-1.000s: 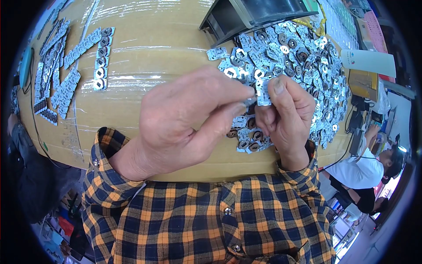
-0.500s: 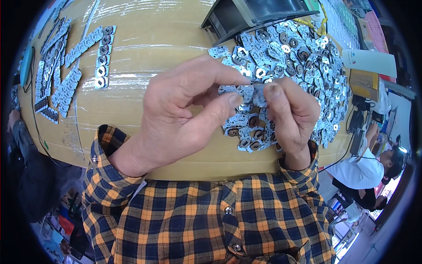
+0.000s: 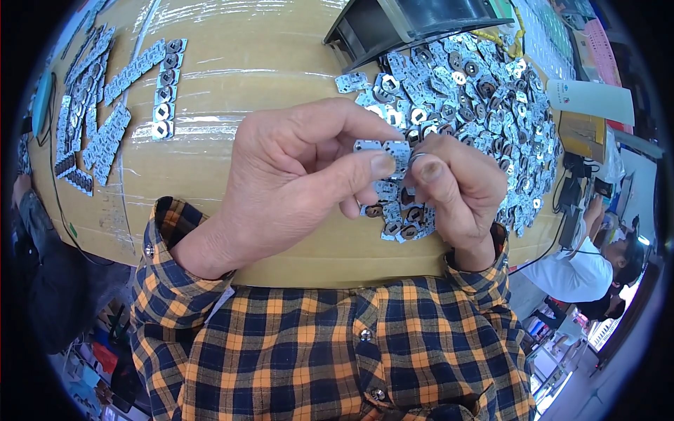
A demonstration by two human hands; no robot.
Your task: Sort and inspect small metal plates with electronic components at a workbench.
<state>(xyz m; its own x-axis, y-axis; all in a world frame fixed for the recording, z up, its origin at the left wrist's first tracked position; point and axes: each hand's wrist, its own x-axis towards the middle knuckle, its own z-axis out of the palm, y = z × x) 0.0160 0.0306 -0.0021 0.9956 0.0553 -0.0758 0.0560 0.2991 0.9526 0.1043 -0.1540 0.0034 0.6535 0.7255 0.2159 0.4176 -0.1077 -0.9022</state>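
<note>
My left hand [image 3: 295,182] is closed, pinching a short strip of small pale-blue circuit boards [image 3: 397,149] between thumb and fingers. At the strip's right end my right hand [image 3: 460,186] is closed too, its thumb and bent forefinger gripping a small circuit board [image 3: 417,158]. Only a thin edge of that board shows, and I cannot tell whether it is still joined to the strip. Behind and below both hands spreads a big heap of similar circuit boards [image 3: 449,84], many bearing round dark or silvery parts.
Joined strips of boards [image 3: 165,95] lie at the left, with more strips stacked [image 3: 84,98] beyond. A black open bin [image 3: 414,28] lies tipped at the heap's far side. A white card [image 3: 591,100] and a cardboard box [image 3: 583,133] stand right. Another person [image 3: 576,274] is at the right.
The small board at my right fingers was tilted and blurred; now mostly its edge shows. My right hand has shifted slightly left and down, closer to the left thumb.
</note>
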